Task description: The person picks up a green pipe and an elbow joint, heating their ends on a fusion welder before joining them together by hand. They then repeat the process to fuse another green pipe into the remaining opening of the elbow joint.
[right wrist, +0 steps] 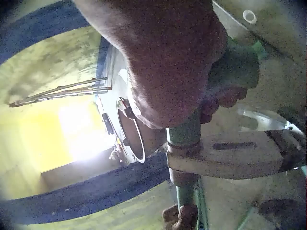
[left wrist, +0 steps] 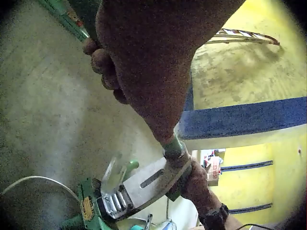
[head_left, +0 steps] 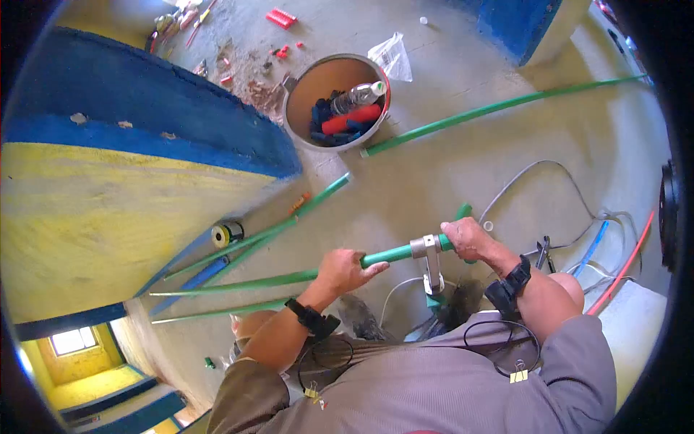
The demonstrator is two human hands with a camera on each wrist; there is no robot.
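A long green plastic pipe [head_left: 285, 278] runs across the floor to my left hand [head_left: 343, 271], whose fingers curl round it near its end. That end reaches the metal heating head of a pipe welding tool [head_left: 431, 266], a flat slotted plate with round sockets. On the other side of the head, my right hand [head_left: 468, 239] grips a green tee-shaped pipe fitting [right wrist: 235, 67] pushed up against the socket. The welder's green body [left wrist: 88, 203] sits low between the person's feet, with its plate sticking up. Pipe, socket and fitting stand in one line.
A bucket [head_left: 289, 119] holding a bottle and dark and red items stands ahead. Another green pipe [head_left: 506, 112] lies to the right of it. A blue and yellow wall [head_left: 144, 188] rises at left. Pliers [head_left: 543, 253], a grey cable [head_left: 571, 181] and a red hose [head_left: 629, 264] lie at right.
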